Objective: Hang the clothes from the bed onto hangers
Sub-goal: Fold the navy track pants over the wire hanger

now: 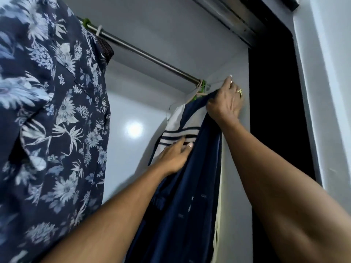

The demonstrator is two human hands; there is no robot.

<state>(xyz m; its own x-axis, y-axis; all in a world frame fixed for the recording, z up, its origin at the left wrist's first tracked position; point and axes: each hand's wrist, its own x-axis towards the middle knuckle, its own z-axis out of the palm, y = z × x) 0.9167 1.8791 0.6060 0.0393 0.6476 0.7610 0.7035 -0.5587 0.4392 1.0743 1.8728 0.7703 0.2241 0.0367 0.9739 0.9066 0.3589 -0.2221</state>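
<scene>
A floral shirt (pixel 47 111) is hanging closest, at left. The left hand (pixel 176 154) is resting on the navy garment (pixel 190 186) by its striped white panel — whether its fingers are pinching cloth, I cannot tell. Higher, the right hand (pixel 226 103) is gripping the navy garment's top, fingers curled round it, beside a green hanger (pixel 203 86) hooked on the rod (pixel 152 56).

Setting: home wardrobe interior. Evidence: metal hanging rail (pixel 152 57) spanning white inner walls (pixel 161 25); floral shirt (pixel 47 111) and navy garment (pixel 180 196) hanging from it; green hanger hook (pixel 203 86); door track (pixel 237 18) overhead.
</scene>
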